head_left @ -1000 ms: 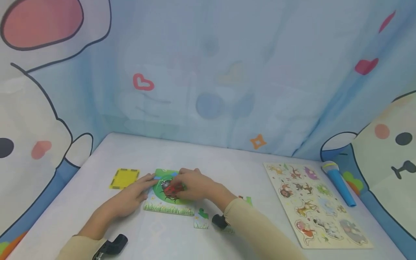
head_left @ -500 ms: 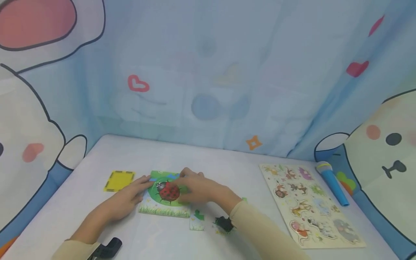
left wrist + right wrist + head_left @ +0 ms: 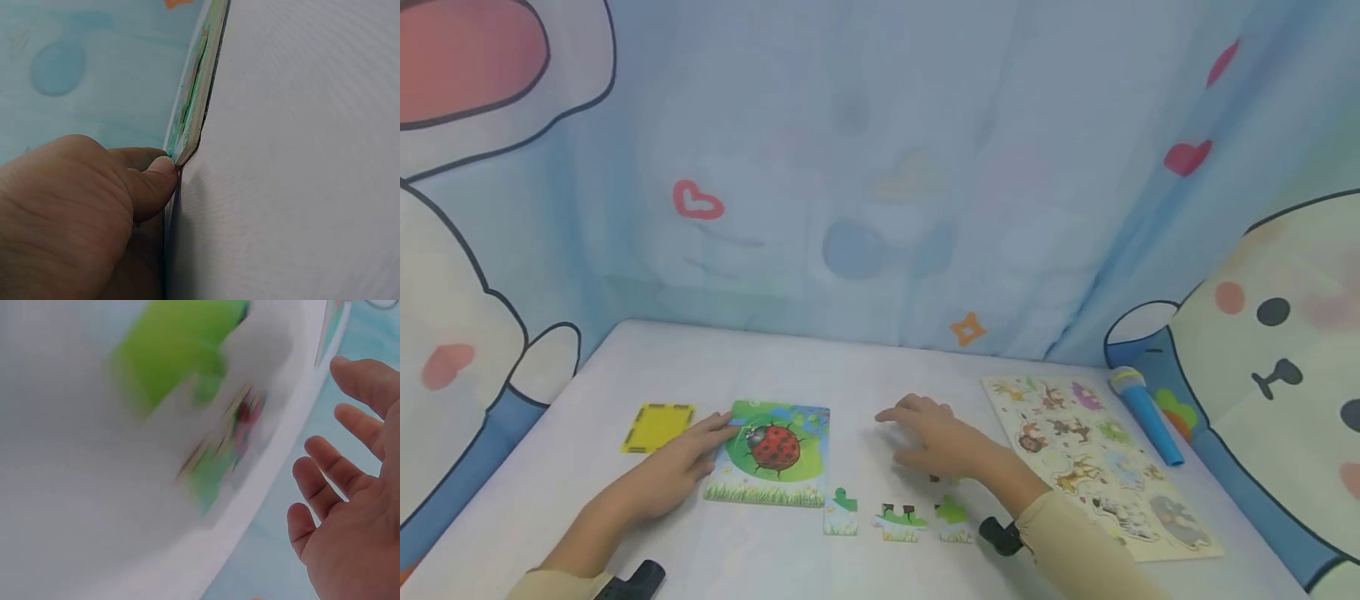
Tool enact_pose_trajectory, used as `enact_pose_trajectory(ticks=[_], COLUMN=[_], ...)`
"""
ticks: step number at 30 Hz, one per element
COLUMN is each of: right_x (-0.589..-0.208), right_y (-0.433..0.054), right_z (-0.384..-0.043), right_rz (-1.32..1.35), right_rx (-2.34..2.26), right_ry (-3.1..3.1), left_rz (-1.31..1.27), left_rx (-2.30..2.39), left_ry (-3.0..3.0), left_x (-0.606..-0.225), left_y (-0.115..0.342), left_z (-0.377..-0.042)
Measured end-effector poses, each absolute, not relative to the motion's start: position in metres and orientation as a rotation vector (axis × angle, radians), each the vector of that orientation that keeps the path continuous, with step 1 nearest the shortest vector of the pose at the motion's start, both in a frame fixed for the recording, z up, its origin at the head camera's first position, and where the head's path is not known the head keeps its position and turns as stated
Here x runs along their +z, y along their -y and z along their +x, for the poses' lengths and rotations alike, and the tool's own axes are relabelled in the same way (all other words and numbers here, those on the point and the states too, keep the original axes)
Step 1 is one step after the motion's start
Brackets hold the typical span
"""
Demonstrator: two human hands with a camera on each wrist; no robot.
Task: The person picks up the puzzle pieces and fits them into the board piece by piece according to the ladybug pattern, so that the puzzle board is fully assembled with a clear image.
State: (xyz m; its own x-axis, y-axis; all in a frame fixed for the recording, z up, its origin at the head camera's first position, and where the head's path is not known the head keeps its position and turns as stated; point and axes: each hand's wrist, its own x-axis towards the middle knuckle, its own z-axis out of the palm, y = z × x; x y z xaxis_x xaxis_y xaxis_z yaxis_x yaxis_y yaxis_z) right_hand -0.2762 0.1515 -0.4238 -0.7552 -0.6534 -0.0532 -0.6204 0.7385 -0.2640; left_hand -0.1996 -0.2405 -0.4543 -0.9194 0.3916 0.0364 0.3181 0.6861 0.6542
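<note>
Left hand (image 3: 679,468) touching the left edge of a ladybug puzzle (image 3: 772,450), grip uncurled, right hand (image 3: 942,442) above the white surface (image 3: 865,373), grip spread, near loose puzzle pieces (image 3: 901,523)

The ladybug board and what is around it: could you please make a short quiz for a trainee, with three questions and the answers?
1. Which hand is touching the ladybug board?
2. True or false: the right hand holds nothing.
3. In the head view, which thing lies to the left of the ladybug board?
A) blue microphone
B) yellow square
C) animal board

Key:
1. The left hand, at the board's left edge.
2. True; its fingers are spread and its palm is bare.
3. B
</note>
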Motion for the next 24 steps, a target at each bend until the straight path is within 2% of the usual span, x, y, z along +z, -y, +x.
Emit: enact_pose_trajectory(ticks=[12,24], right_x=[-0.427,-0.423], right_y=[-0.210,-0.216], right_z=[-0.261,-0.266], right_rz=[-0.899,-0.999], right_rx=[-0.402,-0.418], right_ry=[-2.736,-2.709], left_rz=[0.576,0.585], left_rx=[1.054,1.073], left_ry=[-2.782,-2.759], left_x=[-0.450,-0.451], left_y=[0.245,0.239], left_z=[-0.194,-0.196])
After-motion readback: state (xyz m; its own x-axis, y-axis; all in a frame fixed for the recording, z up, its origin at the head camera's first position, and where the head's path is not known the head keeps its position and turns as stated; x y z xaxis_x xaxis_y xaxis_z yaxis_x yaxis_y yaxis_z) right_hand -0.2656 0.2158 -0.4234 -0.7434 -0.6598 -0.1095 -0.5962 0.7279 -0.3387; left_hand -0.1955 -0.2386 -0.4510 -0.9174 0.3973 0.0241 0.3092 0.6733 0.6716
